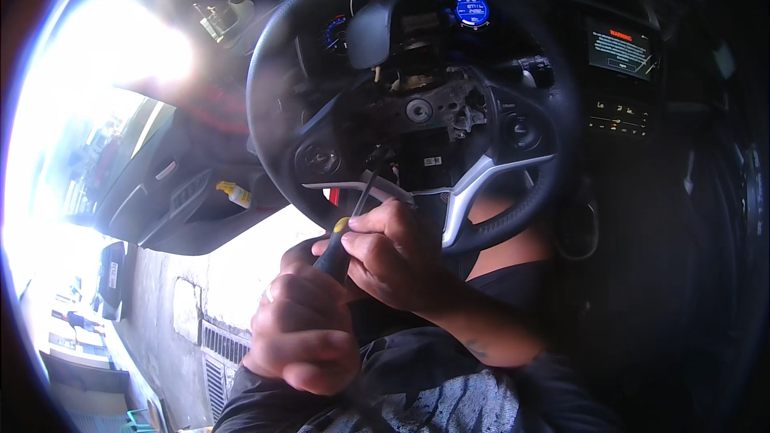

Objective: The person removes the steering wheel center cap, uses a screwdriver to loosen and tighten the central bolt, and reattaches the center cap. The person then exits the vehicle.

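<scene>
A screwdriver (338, 238) with a dark handle, yellow collar and thin metal shaft points up at the lower left of the opened steering wheel hub (419, 111). My left hand (305, 329) is closed around the handle's lower part. My right hand (381, 248) pinches the handle near the yellow collar, just above my left. The shaft's tip is by a dark recess beside the left spoke; whether it touches anything is unclear. The black steering wheel (553, 192) has silver trim and button clusters, and its centre cover is absent, exposing metal and a black part (429, 160).
The lit instrument display (472, 10) and a screen (620, 50) sit on the dashboard. The car door (172, 200) stands open at left, a yellow-capped bottle (237, 192) in its pocket. Outside are pavement with a drain grate (224, 345) and bright glare. My legs are below the wheel.
</scene>
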